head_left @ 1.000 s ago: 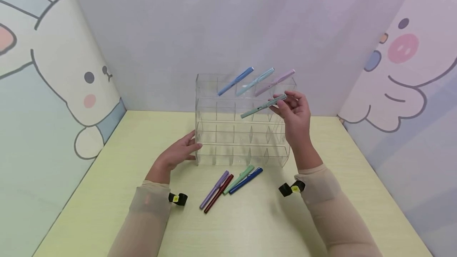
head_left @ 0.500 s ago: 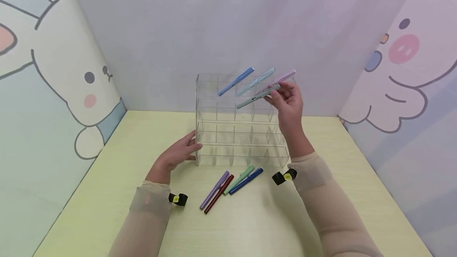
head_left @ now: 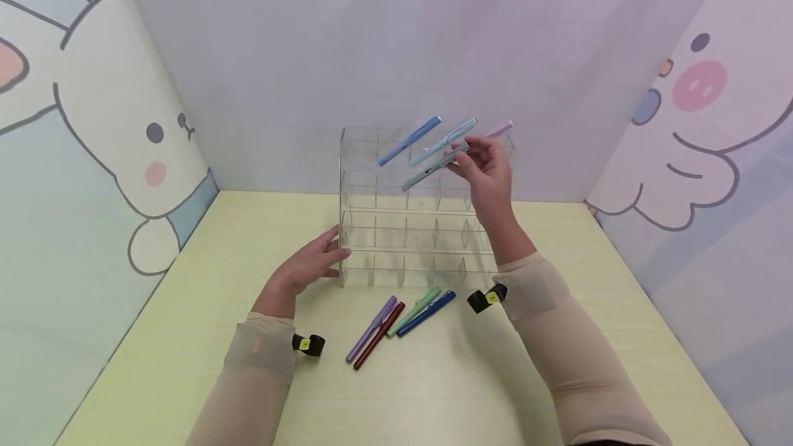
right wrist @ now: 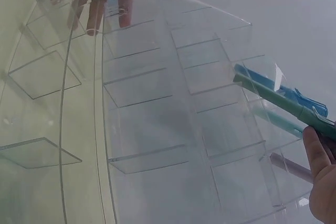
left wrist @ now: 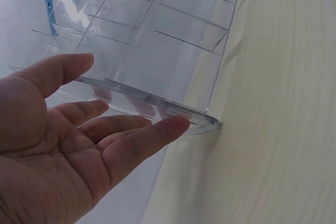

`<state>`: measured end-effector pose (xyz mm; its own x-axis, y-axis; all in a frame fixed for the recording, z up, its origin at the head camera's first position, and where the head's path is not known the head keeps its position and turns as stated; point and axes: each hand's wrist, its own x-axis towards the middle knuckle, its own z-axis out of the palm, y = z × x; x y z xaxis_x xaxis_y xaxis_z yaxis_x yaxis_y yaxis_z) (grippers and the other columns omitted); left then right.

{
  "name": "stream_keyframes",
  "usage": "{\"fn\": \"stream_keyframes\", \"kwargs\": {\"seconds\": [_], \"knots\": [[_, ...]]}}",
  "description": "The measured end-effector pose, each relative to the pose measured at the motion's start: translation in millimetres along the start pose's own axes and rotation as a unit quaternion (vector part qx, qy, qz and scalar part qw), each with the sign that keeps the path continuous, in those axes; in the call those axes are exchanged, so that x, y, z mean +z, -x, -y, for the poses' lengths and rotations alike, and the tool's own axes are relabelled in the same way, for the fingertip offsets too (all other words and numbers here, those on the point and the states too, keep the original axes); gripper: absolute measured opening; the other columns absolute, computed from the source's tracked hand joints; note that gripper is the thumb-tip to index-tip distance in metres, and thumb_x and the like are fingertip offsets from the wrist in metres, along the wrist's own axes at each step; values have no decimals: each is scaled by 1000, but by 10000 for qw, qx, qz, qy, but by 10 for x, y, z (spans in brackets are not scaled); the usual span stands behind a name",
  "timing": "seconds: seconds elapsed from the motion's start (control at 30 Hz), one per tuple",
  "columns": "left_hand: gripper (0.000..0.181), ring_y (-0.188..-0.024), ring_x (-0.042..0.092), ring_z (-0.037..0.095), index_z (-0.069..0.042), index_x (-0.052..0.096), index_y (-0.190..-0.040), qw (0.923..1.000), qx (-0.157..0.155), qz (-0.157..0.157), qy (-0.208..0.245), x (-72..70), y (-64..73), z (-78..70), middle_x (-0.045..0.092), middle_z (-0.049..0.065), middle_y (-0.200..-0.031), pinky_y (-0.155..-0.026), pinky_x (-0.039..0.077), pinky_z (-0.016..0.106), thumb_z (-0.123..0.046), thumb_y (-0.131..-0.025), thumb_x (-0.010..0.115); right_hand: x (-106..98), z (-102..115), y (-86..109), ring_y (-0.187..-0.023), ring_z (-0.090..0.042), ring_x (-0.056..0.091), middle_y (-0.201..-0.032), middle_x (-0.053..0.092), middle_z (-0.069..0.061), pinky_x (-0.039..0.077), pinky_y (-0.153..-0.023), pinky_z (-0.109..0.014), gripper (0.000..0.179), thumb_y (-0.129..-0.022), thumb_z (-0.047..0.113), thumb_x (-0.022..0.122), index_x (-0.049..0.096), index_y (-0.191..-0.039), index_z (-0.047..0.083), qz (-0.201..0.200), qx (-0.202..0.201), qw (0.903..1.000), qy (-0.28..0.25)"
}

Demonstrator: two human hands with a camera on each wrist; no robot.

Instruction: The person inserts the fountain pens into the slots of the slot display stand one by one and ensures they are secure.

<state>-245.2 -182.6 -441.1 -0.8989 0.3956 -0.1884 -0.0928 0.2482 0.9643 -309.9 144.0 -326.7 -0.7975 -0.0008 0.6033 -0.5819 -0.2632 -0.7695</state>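
Note:
A clear acrylic pen rack (head_left: 421,239) with tiered compartments stands on the table. My left hand (head_left: 306,267) rests on its left side, fingers extended along the side panel (left wrist: 152,103) and thumb near the front edge. My right hand (head_left: 489,174) pinches a grey-green pen (head_left: 427,174) by its capped end, slanted before the upper tiers. In the top tier lean a blue pen (head_left: 409,141), a light blue pen (head_left: 455,133) and a pink-lilac pen (head_left: 500,129), the last partly hidden by my right hand. The right wrist view shows the held pen (right wrist: 278,98) overlapping the blue one.
In front of the rack lie a purple pen (head_left: 372,329), a dark red pen (head_left: 380,336), a light green pen (head_left: 415,312) and a dark blue pen (head_left: 427,313). A pale wall (head_left: 279,88) rises behind, with cartoon-printed panels at both sides.
My right hand has moved left and slightly up with the grey-green pen, from the rack's right side to in front of the upper tiers. My left hand stays on the rack's side.

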Motion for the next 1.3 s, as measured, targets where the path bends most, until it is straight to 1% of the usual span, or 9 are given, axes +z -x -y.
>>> {"fn": "stream_keyframes", "kwargs": {"seconds": [0.1,0.17,0.27,0.4,0.67,0.97,1.07,1.2,1.3], "knots": [[76,-144,33,34,-27,4,-159,10000,8,-10,-15,-6,-3,4,23,16,-161,-106,44,53,-31,-102,53,16,-36,8,-96,-20,66,-114,61,-27,58,-86,-36,32,-94,2,63,52,-122,-10,97,85,9997,218],[76,-144,33,34,-27,3,-159,10000,3,-14,-24,-11,-7,12,23,16,-161,-106,43,53,-31,-102,53,27,-63,13,-97,-19,67,-115,60,-27,57,-87,-35,33,-95,4,62,53,-122,-11,208,151,9988,421],[77,-144,34,33,-26,2,-160,10000,-5,-16,-21,-14,-14,25,23,17,-161,-106,43,53,-32,-102,54,38,-98,22,-97,-18,68,-111,62,-25,57,-87,-34,30,-95,6,63,58,-119,-11,343,286,9969,646],[78,-143,34,33,-26,3,-160,10000,1,-7,-14,-17,-21,34,24,16,-161,-106,44,53,-33,-102,54,61,-119,29,-95,-17,68,-104,66,-17,57,-87,-31,25,-95,6,63,63,-113,-11,449,513,9948,754],[77,-144,34,33,-28,4,-159,10000,25,-7,-16,-20,-29,35,23,16,-161,-106,44,54,-33,-102,54,104,-107,55,-95,-16,68,-103,66,-14,57,-87,-30,24,-95,8,64,63,-111,-9,595,795,9894,1062],[77,-144,33,33,-27,3,-160,10000,58,26,19,-12,-23,35,22,17,-162,-105,44,54,-33,-102,54,116,-110,84,-96,-15,66,-108,64,-16,57,-88,-29,26,-95,9,64,61,-115,-7,763,863,9857,1226],[78,-144,33,33,-27,3,-160,10000,55,36,35,-11,-26,39,22,16,-162,-105,44,54,-33,-102,55,120,-115,83,-96,-15,67,-109,65,-18,57,-87,-29,26,-95,8,64,61,-114,-8,753,836,9860,1234],[76,-144,33,33,-30,4,-159,10000,62,28,49,-16,-32,42,23,15,-162,-105,44,55,-33,-102,54,124,-126,70,-94,-14,67,-113,62,-26,57,-86,-29,25,-95,6,64,60,-114,-9,770,804,9861,1234],[75,-144,33,33,-30,5,-159,10000,63,28,45,-19,-37,37,25,16,-161,-105,44,55,-33,-102,54,127,-129,67,-94,-14,67,-115,61,-28,58,-86,-30,25,-95,5,63,59,-114,-10,764,810,9864,1206]]}}
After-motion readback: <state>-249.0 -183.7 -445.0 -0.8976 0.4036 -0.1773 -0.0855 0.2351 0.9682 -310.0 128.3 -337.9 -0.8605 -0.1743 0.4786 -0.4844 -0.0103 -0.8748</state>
